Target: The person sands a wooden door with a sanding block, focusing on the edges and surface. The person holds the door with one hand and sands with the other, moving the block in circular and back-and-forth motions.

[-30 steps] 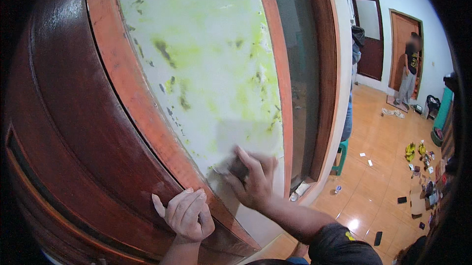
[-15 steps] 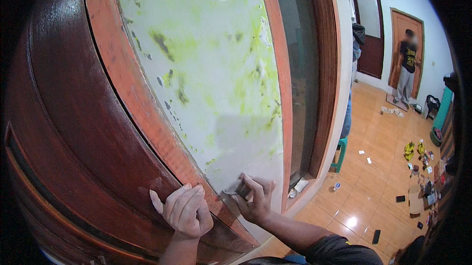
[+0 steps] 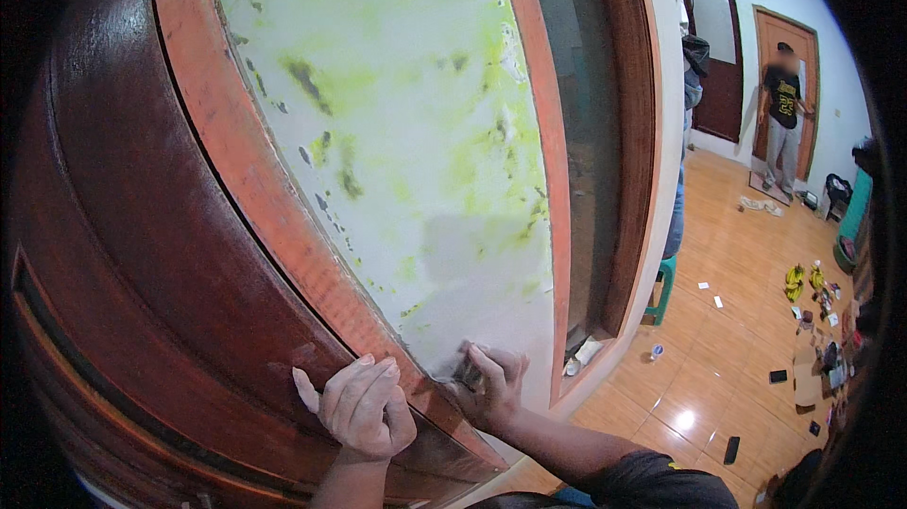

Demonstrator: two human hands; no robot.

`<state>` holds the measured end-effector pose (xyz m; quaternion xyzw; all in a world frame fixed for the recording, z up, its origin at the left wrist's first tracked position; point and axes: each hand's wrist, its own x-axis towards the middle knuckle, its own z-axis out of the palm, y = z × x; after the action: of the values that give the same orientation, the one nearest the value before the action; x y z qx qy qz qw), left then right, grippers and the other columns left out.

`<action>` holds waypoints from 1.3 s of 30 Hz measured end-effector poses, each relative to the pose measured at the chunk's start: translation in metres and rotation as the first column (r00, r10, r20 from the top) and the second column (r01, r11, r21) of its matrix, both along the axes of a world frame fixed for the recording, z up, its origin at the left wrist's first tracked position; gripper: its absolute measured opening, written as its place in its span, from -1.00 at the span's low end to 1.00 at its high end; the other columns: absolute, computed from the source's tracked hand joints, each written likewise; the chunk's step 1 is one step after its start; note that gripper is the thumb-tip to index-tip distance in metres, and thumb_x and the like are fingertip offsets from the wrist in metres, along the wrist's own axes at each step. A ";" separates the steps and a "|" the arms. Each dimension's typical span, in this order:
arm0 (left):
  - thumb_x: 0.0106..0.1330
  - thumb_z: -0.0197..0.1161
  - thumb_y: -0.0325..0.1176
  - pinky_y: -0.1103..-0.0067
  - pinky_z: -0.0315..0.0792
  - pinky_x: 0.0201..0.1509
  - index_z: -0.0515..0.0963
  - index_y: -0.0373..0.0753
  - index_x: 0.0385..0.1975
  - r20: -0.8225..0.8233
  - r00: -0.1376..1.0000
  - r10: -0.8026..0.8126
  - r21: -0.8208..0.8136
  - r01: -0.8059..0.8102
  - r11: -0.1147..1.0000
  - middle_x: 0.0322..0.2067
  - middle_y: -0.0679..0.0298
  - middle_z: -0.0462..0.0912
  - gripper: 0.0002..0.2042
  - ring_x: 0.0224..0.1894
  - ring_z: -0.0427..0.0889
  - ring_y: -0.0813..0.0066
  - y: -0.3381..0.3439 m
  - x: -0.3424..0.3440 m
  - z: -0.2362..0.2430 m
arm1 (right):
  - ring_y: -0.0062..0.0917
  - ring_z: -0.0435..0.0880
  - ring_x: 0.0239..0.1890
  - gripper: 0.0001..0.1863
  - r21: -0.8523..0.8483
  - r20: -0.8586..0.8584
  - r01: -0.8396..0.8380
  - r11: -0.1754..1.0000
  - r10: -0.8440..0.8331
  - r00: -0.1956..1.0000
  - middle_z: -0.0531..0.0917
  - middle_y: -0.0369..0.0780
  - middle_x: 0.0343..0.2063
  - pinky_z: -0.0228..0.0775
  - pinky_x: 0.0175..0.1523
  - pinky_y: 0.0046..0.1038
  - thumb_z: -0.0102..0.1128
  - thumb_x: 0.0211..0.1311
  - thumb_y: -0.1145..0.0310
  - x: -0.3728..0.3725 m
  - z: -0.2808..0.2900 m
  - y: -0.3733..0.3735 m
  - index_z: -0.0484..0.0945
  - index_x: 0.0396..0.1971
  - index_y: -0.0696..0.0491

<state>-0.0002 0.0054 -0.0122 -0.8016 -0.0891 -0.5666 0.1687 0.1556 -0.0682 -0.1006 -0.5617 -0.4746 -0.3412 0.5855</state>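
Observation:
My left hand (image 3: 368, 410) touches the edge of the dark brown wooden door (image 3: 189, 254) and the orange-painted frame strip (image 3: 283, 216) beside it. It holds nothing; its fingers are loosely bent and its outermost finger stands apart. White dust coats its fingertips. To the right of it, my right hand (image 3: 493, 386) is closed on a small dark grey piece (image 3: 465, 374) that looks like sandpaper, pressed to the lower part of the wall panel (image 3: 444, 159). The fingers partly hide this piece. Yellow-green patches, dark spots and chipped edges mark the white panel.
A dark window (image 3: 595, 159) in a brown frame stands right of the panel, with small white items on its sill (image 3: 586, 353). Beyond are a green stool (image 3: 664, 292), phones (image 3: 731, 450), bananas (image 3: 795, 282) and clutter on the tiled floor (image 3: 661, 405). A person (image 3: 782, 117) stands by the far door.
The whole view has shifted slightly. My right hand has moved a little with the grey piece, still low on the panel. My left hand keeps its place. The far person has changed posture.

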 end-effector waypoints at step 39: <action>0.31 0.20 -0.48 -0.10 -0.20 0.63 0.65 -0.11 -0.22 0.029 1.000 -0.002 0.020 0.001 1.000 -0.25 0.34 0.77 -0.86 -0.11 0.73 0.33 0.004 -0.002 -0.008 | -0.38 0.55 0.02 -0.19 0.065 -0.048 -0.046 0.997 0.050 0.998 0.62 -0.26 0.00 0.20 0.08 -0.24 0.65 -0.06 0.17 -0.005 -0.001 0.016 0.54 0.27 -0.01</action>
<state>-0.0020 0.0090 -0.0205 -0.7915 -0.0852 -0.5794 0.1749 0.1506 -0.0525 -0.1017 -0.5394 -0.4622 -0.3282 0.6227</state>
